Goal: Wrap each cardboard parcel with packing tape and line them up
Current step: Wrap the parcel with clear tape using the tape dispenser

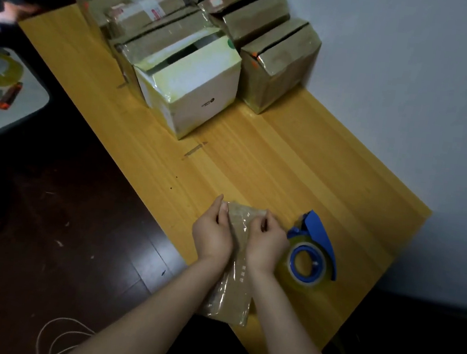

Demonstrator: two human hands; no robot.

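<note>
A long flat cardboard parcel (232, 293) covered in glossy tape lies on the near end of the wooden table (257, 165), its near end reaching the table's edge. My left hand (212, 234) grips its far left side with curled fingers. My right hand (265, 241) grips its far right side the same way. A blue tape dispenser (312, 251) with a roll of clear tape lies flat on the table just right of my right hand. At the far end stand several taped parcels in rows, the nearest a white box (190, 84) beside a brown one (277, 65).
A white wall (412, 80) runs along the table's right side. Dark floor (47, 214) lies to the left, with a white cord (59, 337) near my left arm. A light tray (6, 92) with a tape roll and small items sits at far left.
</note>
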